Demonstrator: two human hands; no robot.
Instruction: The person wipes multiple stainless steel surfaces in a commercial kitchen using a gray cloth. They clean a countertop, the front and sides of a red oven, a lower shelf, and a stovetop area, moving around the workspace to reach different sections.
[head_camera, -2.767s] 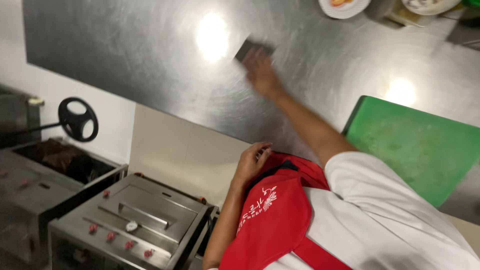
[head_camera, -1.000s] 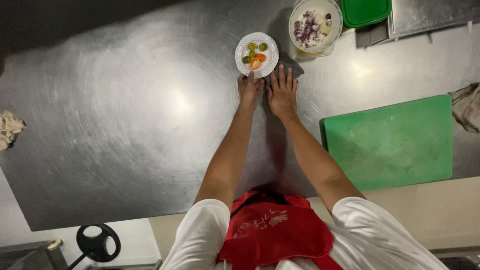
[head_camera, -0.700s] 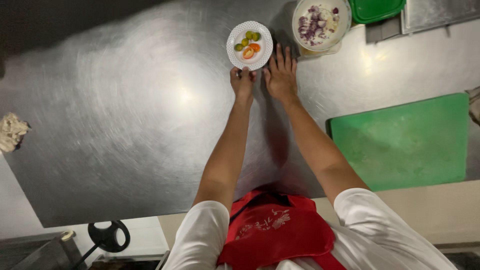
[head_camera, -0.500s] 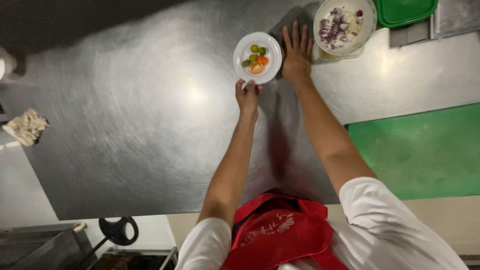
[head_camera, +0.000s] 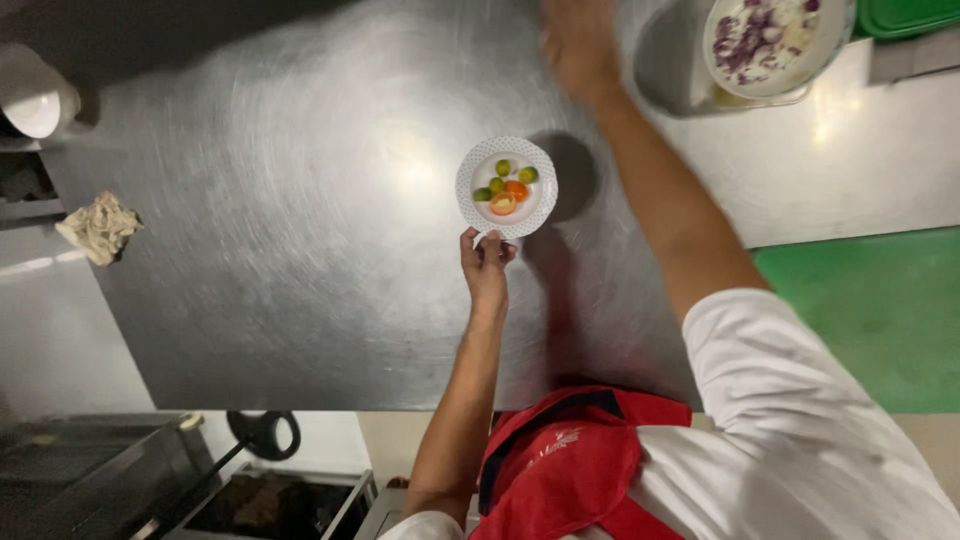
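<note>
At frame centre, the left hand (head_camera: 486, 272) pinches the small white scalloped plate (head_camera: 507, 187) of green and orange fruit pieces, while the blurred right hand (head_camera: 578, 45) at the top edge shows no readable grip.

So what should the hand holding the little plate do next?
Probably set it down flat. The left hand pinches only the near rim of the small white plate, lifted above the steel counter, with loose small fruits that could roll; the right hand is away.
</note>
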